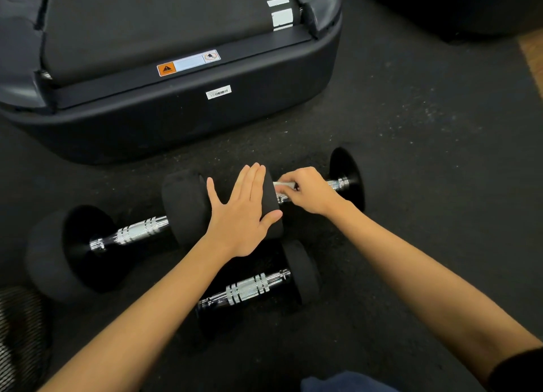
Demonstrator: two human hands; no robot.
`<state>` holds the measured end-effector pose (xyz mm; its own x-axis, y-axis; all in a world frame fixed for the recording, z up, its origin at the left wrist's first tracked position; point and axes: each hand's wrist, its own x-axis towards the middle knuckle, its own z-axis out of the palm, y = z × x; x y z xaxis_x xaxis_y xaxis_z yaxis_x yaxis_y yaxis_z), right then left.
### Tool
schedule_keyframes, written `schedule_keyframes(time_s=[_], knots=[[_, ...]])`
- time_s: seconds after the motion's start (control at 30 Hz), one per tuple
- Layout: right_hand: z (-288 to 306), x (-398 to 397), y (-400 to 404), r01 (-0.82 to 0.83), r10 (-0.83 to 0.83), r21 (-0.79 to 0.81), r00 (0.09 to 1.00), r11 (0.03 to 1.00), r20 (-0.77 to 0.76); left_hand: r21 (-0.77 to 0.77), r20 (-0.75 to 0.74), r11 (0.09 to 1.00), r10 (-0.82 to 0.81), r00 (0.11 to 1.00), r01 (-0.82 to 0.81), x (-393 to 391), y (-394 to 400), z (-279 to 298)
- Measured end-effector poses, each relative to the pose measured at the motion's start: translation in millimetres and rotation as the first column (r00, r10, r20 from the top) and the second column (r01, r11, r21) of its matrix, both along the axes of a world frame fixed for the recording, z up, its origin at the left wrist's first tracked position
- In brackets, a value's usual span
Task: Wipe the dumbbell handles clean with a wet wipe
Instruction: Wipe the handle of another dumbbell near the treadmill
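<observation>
Three black dumbbells with chrome handles lie on the dark rubber floor. My left hand [244, 212] rests flat, fingers straight, on the near weight head [271, 191] of the far right dumbbell. My right hand [308, 190] pinches a white wet wipe [283, 185] against that dumbbell's chrome handle [338, 183], close to the head. The left dumbbell's handle [135, 233] shows bare. A third dumbbell's handle [249, 288] lies nearer me, partly under my left forearm.
A treadmill's rear end [182, 109] stands just beyond the dumbbells. Another dark machine base [458, 6] sits at the top right, with a strip of wooden floor [533, 59] at the right edge. A coiled ribbed object [20, 333] lies at the lower left.
</observation>
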<state>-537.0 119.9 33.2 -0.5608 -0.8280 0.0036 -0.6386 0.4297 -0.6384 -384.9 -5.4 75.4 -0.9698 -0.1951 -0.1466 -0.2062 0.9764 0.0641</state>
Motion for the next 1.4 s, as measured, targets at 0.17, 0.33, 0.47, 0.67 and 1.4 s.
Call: schedule_keyframes(time_s=[0.17,0.33,0.47,0.67,1.4], knots=[[-5.5,-8.4,4.8,-0.049,0.043,0.089,0.997,0.995,0.060,0.037,-0.041,0.999,0.009,0.999,-0.007,0.0,-0.8,-1.0],[-27.7,13.0,24.2,-0.061,0.054,-0.093,0.996,0.994,-0.074,0.053,-0.029,0.998,0.020,0.999,-0.019,-0.5,-0.6,-1.2],[-26.3,13.7,20.4,-0.041,0.029,-0.122,0.994,0.992,-0.101,0.078,-0.044,0.997,0.026,0.999,-0.023,-0.7,0.6,-1.6],[-11.9,-0.9,8.6,-0.023,0.022,-0.063,1.000,0.998,-0.017,0.082,-0.031,0.996,0.027,0.999,-0.024,-1.5,0.7,0.9],[-38.0,34.5,22.7,-0.020,-0.035,-0.156,0.940,0.988,-0.340,-0.009,-0.035,1.000,0.010,0.999,-0.010,0.7,1.4,-0.8]])
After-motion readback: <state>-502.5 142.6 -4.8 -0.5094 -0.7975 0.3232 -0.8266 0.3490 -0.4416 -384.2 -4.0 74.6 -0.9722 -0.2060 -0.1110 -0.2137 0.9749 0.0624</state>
